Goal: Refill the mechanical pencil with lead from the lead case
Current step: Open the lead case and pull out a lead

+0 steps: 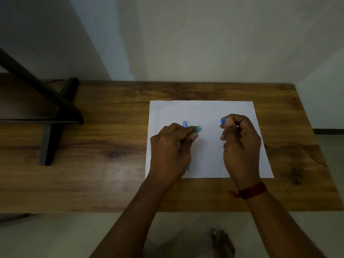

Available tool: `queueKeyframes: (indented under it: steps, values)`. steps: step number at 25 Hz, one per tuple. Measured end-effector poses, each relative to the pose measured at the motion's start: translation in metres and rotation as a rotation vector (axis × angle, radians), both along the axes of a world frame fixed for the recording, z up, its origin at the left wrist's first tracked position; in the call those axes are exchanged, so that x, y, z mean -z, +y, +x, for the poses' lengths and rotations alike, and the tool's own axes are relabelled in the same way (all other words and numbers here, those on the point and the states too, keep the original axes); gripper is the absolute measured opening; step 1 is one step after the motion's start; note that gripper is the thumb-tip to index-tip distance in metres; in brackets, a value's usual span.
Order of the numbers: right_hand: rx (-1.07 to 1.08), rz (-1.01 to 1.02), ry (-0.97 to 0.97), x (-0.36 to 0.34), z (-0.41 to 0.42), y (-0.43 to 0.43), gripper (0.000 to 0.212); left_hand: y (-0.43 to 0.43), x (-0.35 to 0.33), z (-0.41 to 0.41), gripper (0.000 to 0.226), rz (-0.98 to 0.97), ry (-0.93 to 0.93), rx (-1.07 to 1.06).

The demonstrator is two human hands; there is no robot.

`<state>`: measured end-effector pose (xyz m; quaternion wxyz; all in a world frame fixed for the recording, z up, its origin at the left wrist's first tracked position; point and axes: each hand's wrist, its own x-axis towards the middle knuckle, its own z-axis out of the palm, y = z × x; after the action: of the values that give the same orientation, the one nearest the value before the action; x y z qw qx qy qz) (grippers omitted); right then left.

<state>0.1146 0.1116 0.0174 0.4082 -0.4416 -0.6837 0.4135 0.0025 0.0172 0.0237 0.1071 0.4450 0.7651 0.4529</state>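
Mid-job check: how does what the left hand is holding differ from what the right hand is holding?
The left hand pinches a pale teal piece jutting right from its fingertips; the right hand pinches a deeper blue piece poking out up and left. The teal piece shows more of itself; the blue piece is only a small tip. A light blue pencil lies on the paper under the left hand, nothing similar by the right. Both pieces are small, held above the paper.

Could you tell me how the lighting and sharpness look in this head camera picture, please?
Head view: dim overall, corners darkest; white paper is the brightest area. Left hand and right hand look slightly soft, the small blue items they pinch blurred. Wide-angle bending curves the table edges. No glare.
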Motion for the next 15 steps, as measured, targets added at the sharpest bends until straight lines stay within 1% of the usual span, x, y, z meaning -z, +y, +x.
queueKeyframes:
  steps: [3, 7, 10, 12, 15]
  values:
    - [0.058, 0.128, -0.118, 0.007, 0.013, 0.010, 0.006, 0.002, 0.000, 0.002, 0.024, 0.060, -0.025, -0.024]
    - [0.071, 0.282, -0.378, 0.017, 0.035, 0.026, 0.013, 0.006, 0.002, 0.010, 0.025, 0.095, -0.071, -0.051]
    - [0.073, 0.338, -0.582, 0.023, 0.044, 0.032, 0.016, 0.011, 0.003, 0.018, 0.025, 0.075, -0.179, -0.050]
    - [0.089, 0.356, -0.651, 0.025, 0.046, 0.034, 0.019, 0.014, 0.006, 0.026, 0.027, 0.065, -0.212, -0.029]
    - [0.097, 0.367, -0.687, 0.025, 0.046, 0.036, 0.021, 0.015, 0.007, 0.034, 0.030, 0.046, -0.229, -0.007]
